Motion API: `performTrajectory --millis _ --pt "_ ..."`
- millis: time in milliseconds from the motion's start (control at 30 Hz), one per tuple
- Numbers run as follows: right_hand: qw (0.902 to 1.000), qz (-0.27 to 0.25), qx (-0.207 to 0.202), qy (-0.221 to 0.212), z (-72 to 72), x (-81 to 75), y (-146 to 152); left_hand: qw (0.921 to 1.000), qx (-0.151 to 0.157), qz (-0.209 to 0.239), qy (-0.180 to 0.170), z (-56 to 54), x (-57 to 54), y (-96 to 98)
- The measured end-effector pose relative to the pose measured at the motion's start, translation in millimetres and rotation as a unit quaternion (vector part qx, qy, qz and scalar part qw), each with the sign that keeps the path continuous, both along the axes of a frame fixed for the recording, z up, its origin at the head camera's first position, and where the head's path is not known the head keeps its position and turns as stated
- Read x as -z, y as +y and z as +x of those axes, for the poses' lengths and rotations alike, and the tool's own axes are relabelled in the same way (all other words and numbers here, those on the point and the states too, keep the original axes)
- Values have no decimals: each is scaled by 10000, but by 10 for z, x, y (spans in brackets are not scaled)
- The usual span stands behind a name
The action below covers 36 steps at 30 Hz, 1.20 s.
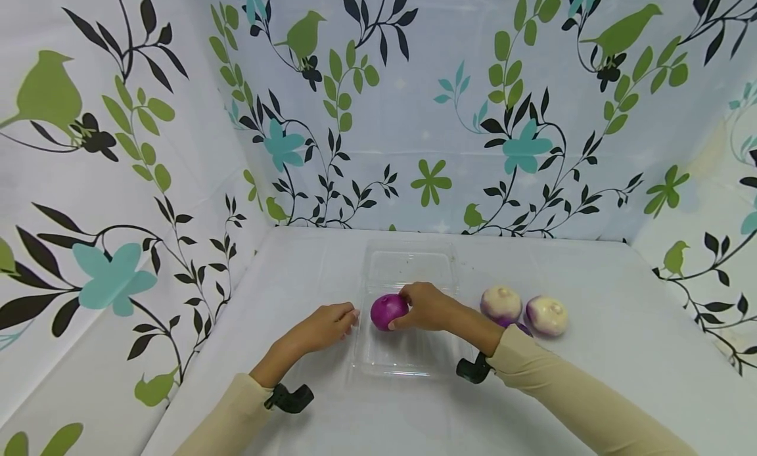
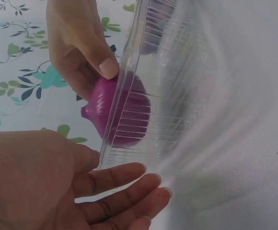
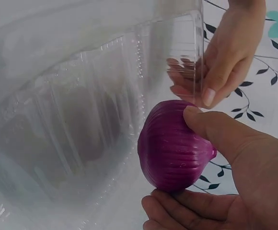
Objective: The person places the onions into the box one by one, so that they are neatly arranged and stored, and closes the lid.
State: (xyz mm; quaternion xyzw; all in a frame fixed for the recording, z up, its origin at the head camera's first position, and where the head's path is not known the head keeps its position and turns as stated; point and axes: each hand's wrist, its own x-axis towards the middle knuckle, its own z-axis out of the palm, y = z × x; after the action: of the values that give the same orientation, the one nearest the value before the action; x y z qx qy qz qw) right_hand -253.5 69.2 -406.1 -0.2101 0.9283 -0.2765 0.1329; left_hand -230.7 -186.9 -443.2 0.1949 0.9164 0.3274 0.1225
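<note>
A purple onion [image 1: 387,313] is held in my right hand [image 1: 428,306], thumb on one side and fingers on the other. It is low in the left part of a clear plastic container [image 1: 378,354]. In the right wrist view the thumb presses the ribbed side of the onion [image 3: 175,148] and the fingers lie under it. My left hand [image 1: 324,326] is at the container's left wall. Its fingers [image 2: 124,191] are loosely extended beside the rim in the left wrist view and hold nothing; whether they touch the wall is hard to tell.
Two white-and-purple turnips, one nearer the container [image 1: 501,303] and one farther right [image 1: 547,315], lie on the white table [image 1: 615,377]. Another purple item [image 1: 522,328] is partly hidden by my right forearm. The container's lid [image 1: 411,262] lies open toward the back. Patterned cloth surrounds the table.
</note>
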Motion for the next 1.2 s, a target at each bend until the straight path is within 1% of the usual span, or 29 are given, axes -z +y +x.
performTrajectory --millis 233,433,700,1200 --pt "9999 -50 98 -84 3 88 -64 10000 69 12 19 -6 -6 -4" --pt "9999 16 63 -91 -20 140 -116 10000 90 -13 34 -9 -8 -1" --pt "9999 48 35 -140 -7 137 -159 9999 100 -29 38 0 -17 11" --pt "9996 144 182 -137 31 112 -171 9999 89 -58 87 1 -7 8"
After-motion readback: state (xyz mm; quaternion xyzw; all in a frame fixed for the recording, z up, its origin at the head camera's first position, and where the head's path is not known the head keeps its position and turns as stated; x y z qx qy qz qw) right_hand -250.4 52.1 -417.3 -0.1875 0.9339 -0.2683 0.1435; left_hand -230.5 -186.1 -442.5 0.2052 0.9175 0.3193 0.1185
